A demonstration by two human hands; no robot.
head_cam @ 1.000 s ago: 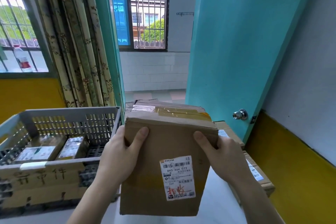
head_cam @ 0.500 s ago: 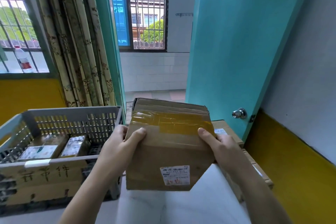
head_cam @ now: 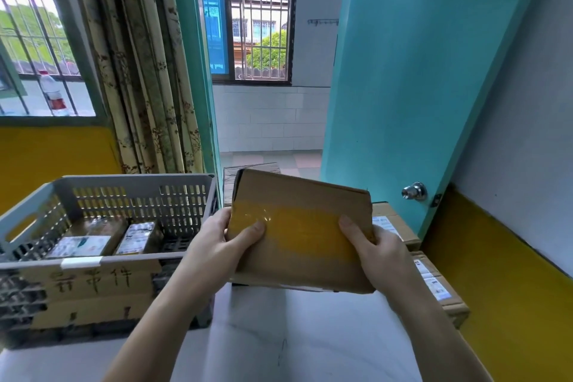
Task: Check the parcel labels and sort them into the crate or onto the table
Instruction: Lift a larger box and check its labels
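I hold a flat brown cardboard parcel (head_cam: pixel 302 232) with yellowish tape across its top face, level above the white table (head_cam: pixel 294 344). My left hand (head_cam: pixel 217 245) grips its left edge and my right hand (head_cam: pixel 376 253) grips its right edge. The parcel's label is out of sight, on the side turned away. To the left stands a grey slatted crate (head_cam: pixel 136 186) with a handwritten cardboard sign on its front. Two labelled parcels (head_cam: pixel 108 237) lie inside it.
More labelled cardboard parcels (head_cam: pixel 434 285) are stacked at the table's right side by the yellow wall. Another box (head_cam: pixel 231 183) shows behind the held parcel. A teal door (head_cam: pixel 418 71) with a knob stands open behind; curtains and a barred window are at the left.
The parcel has tipped from upright to lying flat, so its white label has turned out of view and the taped face now shows on top. Both hands kept their grip.
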